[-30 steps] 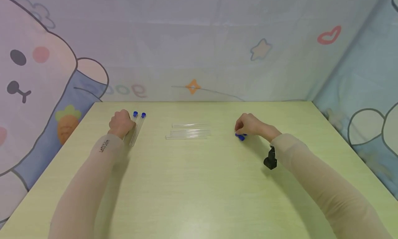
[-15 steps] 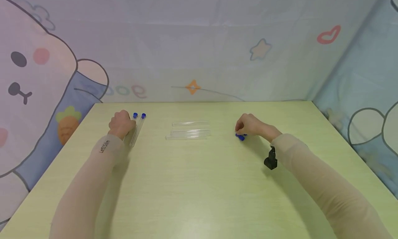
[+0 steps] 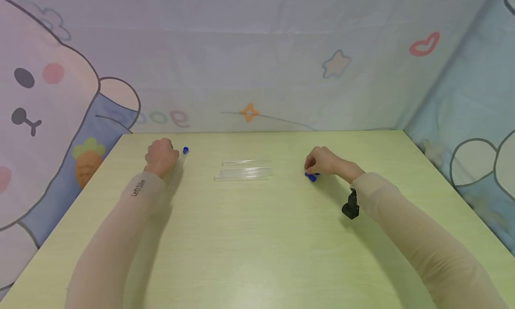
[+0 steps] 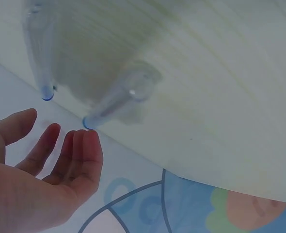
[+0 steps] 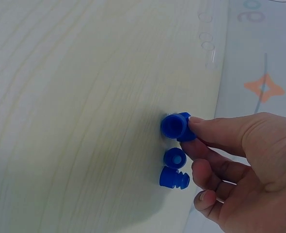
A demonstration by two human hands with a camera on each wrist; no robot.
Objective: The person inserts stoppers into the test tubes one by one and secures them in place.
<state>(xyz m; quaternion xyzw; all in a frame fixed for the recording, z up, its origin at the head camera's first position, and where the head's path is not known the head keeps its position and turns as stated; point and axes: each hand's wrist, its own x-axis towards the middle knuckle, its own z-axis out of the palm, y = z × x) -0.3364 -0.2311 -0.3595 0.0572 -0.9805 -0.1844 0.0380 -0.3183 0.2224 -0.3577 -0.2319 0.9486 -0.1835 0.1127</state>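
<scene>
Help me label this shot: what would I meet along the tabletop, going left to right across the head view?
Left hand → blue-capped tube → clear uncapped tubes → right hand.

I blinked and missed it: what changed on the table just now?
The left hand shifted slightly rightward and now hides one blue-capped tube from the head view; no release or new hold is plain to see. The right hand stayed pinching a blue cap, and the clear tubes in the middle stayed put.
</scene>
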